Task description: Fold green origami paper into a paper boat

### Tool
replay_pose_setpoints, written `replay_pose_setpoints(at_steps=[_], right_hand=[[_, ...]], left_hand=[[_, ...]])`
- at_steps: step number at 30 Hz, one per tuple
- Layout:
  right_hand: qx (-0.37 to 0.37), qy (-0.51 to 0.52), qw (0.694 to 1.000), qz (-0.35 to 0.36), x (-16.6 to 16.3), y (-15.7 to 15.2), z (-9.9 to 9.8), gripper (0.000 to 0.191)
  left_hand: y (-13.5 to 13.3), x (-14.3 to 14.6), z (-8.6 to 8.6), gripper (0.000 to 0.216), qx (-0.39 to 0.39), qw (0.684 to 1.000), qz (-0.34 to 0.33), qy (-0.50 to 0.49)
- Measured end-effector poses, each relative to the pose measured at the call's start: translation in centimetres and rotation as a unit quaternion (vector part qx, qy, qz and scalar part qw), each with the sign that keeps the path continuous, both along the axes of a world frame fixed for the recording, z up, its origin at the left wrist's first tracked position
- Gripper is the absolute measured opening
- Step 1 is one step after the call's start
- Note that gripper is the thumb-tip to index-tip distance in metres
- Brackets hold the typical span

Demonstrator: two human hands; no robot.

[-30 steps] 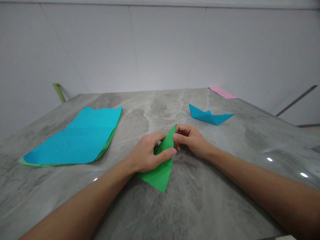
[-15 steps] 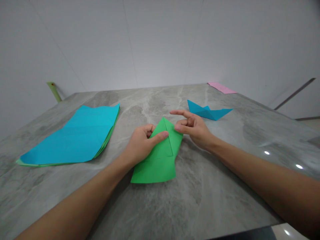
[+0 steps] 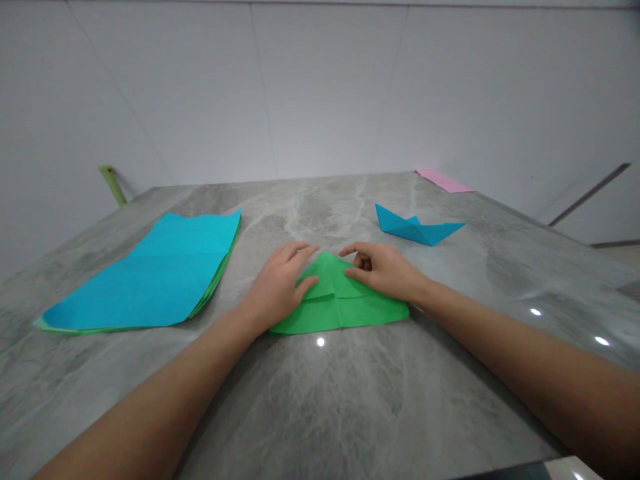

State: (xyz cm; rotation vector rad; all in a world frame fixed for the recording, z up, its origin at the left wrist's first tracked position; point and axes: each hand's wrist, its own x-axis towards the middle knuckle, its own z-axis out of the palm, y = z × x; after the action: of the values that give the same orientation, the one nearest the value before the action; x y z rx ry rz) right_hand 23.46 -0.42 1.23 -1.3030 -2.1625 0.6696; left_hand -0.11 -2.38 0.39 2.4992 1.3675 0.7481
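Note:
A green sheet of paper (image 3: 340,310), folded to a peak with a strip along its bottom, lies low on the tabletop in front of me. My left hand (image 3: 280,285) grips its left slope, thumb on the front and fingers around the far edge. On the right slope, my right hand (image 3: 385,270) has its thumb on the paper, with the index finger reaching toward the peak and the other fingers curled. The paper partly hides the fingertips behind it.
On the left lies a stack of blue and green paper sheets (image 3: 150,273). A folded blue paper boat (image 3: 420,230) stands beyond my right hand. Pink paper (image 3: 445,181) rests at the far right edge of the grey marbled table (image 3: 320,407), near the wall.
The green paper was tilted up and turned, narrow toward me; now it lies lower with its wide side facing me. Both hands have shifted to its two slopes.

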Motion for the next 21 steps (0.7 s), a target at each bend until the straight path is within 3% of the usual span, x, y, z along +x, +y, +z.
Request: replay_pose_setpoints(at_steps=[3, 6, 10, 16, 21], right_hand=[[0.096, -0.158, 0.983, 0.017, -0.1, -0.2, -0.5, 0.028], [0.139, -0.208, 0.965, 0.076, -0.4, -0.6, -1.2, 0.042], [0.125, -0.241, 0.954, 0.129, -0.6, -1.2, -1.0, 0.059], [0.08, -0.378, 0.917, 0.104, -0.5, -2.7, 1.6, 0.042], [0.126, -0.387, 0.913, -0.006, -0.9, -2.6, 0.6, 0.039]], left_hand=[[0.0, 0.1, -0.7, 0.046, -0.051, 0.983, -0.108, 0.136], [-0.1, 0.2, -0.8, 0.059, -0.082, 0.971, -0.112, 0.194], [-0.6, 0.6, -0.1, 0.052, -0.09, 0.968, -0.112, 0.206], [-1.2, 1.3, 0.7, 0.05, -0.095, 0.966, -0.094, 0.222], [-1.5, 1.7, 1.3, 0.039, -0.028, 0.97, -0.081, 0.229]])
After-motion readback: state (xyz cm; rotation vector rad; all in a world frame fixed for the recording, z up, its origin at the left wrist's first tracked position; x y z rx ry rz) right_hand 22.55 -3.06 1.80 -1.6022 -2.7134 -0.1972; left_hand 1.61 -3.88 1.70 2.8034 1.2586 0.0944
